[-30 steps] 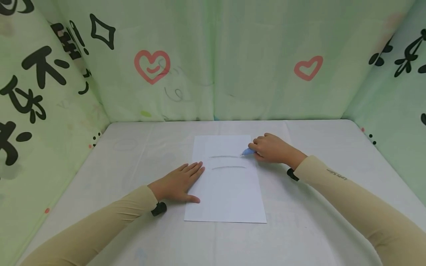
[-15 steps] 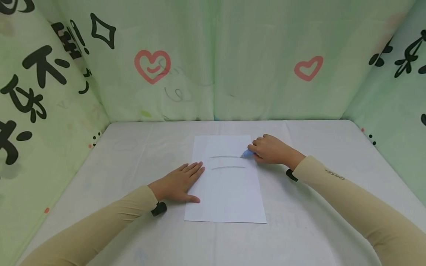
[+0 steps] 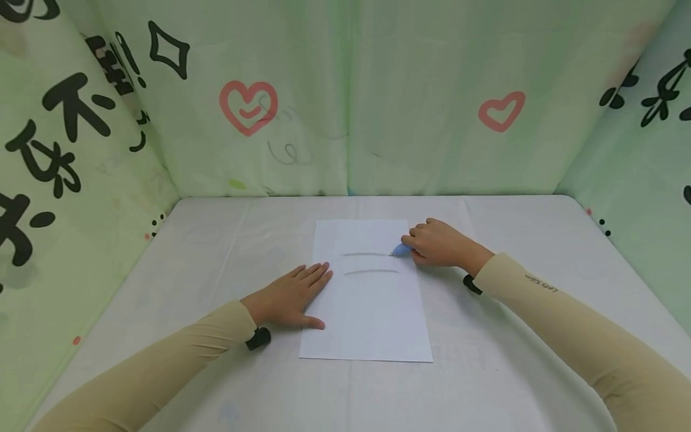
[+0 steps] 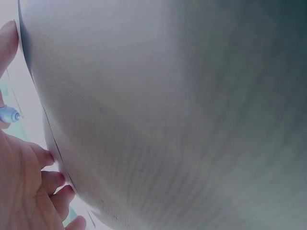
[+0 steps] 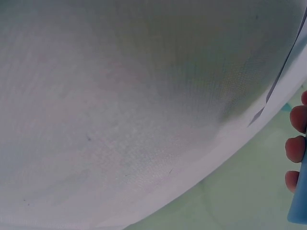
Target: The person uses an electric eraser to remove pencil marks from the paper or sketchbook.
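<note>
A white sheet of paper (image 3: 372, 318) lies on the table, with two thin grey lines drawn across its upper half. My left hand (image 3: 288, 297) rests flat on the sheet's left edge, fingers straight and thumb spread. At the far right side of the paper, my right hand (image 3: 437, 243) grips a thick light-blue pen (image 3: 400, 249). Its narrow tip is at the right end of the upper line. In the left wrist view the stepped nozzle of the pen (image 4: 8, 114) shows. Fingertips (image 5: 295, 148) curl round the blue barrel (image 5: 300, 201) in the right wrist view.
A white cloth (image 3: 227, 246) covers the table. Green curtains (image 3: 410, 120) with red hearts and black lettering enclose the back and both sides. A black band (image 3: 259, 338) sits under the left wrist, another (image 3: 472, 284) under the right.
My right hand, with the pen, has shifted very slightly left and toward me. The left hand stays in place on the paper, and the two lines look the same.
</note>
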Demonstrator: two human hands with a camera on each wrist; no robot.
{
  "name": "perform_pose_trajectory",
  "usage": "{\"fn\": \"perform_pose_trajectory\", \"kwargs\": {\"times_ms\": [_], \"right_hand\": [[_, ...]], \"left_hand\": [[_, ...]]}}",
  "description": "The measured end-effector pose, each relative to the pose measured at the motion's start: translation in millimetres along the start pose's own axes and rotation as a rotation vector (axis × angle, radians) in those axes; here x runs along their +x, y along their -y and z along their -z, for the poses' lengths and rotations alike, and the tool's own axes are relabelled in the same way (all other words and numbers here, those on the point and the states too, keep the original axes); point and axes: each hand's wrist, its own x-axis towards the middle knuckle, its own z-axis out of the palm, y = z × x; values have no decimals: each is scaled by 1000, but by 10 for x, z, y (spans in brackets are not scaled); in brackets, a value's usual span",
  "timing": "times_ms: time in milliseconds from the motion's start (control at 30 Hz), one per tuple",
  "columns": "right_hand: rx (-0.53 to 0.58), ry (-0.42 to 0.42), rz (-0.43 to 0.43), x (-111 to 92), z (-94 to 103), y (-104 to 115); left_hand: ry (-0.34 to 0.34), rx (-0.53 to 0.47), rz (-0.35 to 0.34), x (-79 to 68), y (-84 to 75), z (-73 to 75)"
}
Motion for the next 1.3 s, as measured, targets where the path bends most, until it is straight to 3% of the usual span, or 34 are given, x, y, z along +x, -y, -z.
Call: {"fn": "perform_pose_trajectory", "kwargs": {"times_ms": [867,1300], "right_hand": [[18,47,-21,6,-5,1],[12,7,-5,15,-18,-10]], "left_hand": [[-2,9,-1,-13,-16,25],[-7,13,-6,-11,-10,17]]}}
